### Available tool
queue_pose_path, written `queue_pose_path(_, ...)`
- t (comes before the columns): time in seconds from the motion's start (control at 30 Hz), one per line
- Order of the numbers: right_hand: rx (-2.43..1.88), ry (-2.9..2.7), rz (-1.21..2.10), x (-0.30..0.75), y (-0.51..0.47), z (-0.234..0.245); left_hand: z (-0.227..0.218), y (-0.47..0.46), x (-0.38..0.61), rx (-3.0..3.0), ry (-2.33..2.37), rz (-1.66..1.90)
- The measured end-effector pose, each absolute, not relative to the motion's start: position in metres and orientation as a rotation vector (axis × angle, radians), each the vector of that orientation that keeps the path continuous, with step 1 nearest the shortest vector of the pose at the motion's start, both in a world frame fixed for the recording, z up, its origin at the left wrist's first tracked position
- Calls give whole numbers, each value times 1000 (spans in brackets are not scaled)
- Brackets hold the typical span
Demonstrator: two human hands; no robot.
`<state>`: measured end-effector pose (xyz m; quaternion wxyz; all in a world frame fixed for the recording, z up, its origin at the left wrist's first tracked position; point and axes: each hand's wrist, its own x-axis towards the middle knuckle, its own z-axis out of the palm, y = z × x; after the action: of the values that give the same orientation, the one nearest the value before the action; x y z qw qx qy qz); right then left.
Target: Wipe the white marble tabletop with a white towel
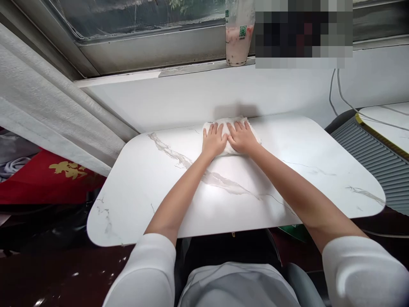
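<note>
A crumpled white cloth lies at the far edge of the white marble-patterned table, close to the wall. Both my arms reach across the table to it. My left hand lies flat on the cloth's left half with its fingers stretched out. My right hand presses flat on the right half, fingers spread, its thumb side touching the left hand. Most of the cloth is hidden under the two hands.
A plastic cup with a pinkish drink stands on the window sill above the cloth. A grey curtain hangs at the left. A ribbed grey unit and cables sit at the right. Red fabric lies left, below the table.
</note>
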<state>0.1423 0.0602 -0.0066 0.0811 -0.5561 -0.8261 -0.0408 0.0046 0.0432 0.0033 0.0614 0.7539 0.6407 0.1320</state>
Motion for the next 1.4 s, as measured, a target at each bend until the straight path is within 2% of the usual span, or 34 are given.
queue_pose_path(0.2,-1710,-2520,-176,166,-13,-5,2,-24,24,2356,1881,378)
queue_pose_path(0.47,-1531,-2501,-358,209,-131,-13,-1,-138,55,2470,1758,400)
queue_pose_path(0.7,-1529,-2475,-466,224,-168,-14,5,-170,66,2539,1634,356)
queue_pose_path(0.97,-1589,-2489,-339,226,-137,-15,2,-136,68,2524,1609,317)
queue_pose_path(1.17,-1724,-2448,-229,227,-50,-12,3,-46,74,2453,1618,306)
queue_pose_path(1.4,-1690,-2437,-110,236,53,-15,4,45,82,2410,1708,377)
